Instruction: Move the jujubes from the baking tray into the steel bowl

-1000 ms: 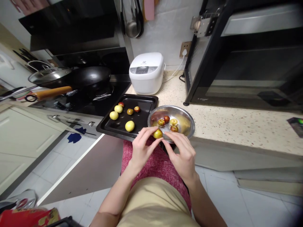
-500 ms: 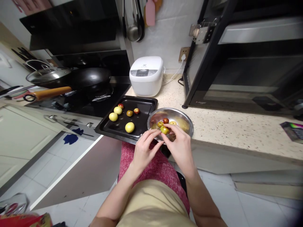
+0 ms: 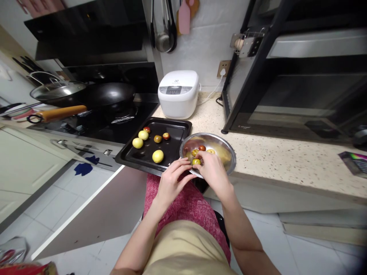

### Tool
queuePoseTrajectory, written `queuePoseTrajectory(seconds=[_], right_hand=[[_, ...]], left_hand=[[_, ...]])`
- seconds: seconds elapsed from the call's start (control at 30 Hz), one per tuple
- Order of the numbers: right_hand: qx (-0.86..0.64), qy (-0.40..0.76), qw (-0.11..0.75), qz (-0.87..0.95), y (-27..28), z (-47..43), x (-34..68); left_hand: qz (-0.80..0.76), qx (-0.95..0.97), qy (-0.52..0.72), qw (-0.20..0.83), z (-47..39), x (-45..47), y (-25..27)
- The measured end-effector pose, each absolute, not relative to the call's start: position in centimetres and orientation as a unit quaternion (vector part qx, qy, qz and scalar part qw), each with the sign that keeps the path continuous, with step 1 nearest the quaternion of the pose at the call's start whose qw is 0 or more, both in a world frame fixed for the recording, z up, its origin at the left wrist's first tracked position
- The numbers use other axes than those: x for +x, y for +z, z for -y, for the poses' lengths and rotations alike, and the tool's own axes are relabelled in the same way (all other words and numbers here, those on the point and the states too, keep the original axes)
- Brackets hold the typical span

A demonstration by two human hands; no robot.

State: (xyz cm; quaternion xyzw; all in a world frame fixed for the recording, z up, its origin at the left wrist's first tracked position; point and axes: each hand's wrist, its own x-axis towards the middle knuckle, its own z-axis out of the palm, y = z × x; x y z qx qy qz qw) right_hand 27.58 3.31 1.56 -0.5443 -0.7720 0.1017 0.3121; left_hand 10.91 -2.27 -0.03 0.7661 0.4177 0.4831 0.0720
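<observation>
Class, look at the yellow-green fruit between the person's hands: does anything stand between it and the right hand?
Nothing visible does: the right hand hangs over the metal bowl, close beside the yellow-green fruit; whether they touch is unclear.

"What is ahead of you?"
"You face a glossy whitish wall (image 3: 206,46) with a brown square socket panel (image 3: 226,68), and at your left a slanted black glass range hood (image 3: 88,30)."
"And lower down?"
"A beige, speckled stone countertop (image 3: 286,156) runs off to your right. Beneath you lies a white tiled floor (image 3: 269,229); leftward, a cream panelled cabinet door (image 3: 20,172) and, nearer you, a flat grey cabinet door (image 3: 100,206) hanging open."
</observation>
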Motion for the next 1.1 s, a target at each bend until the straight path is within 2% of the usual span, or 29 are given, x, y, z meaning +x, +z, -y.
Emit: queuePoseTrajectory(seconds=[0.2,0.87,1.1], right_hand=[[-0.56,0.129,0.296,0.763,1.9,-3.3,27.6],[-0.498,0.154,0.438,0.732,2.5,-0.1,30.8],[-0.494,0.093,0.479,0.72,1.6,1.5,32.4]], left_hand=[[-0.411,0.768,0.485,0.079,2.2,10.9,0.1],[-0.423,0.781,0.453,0.075,2.0,10.0,0.8],[-0.545,0.733,0.407,0.018,-0.7,5.3,2.6]])
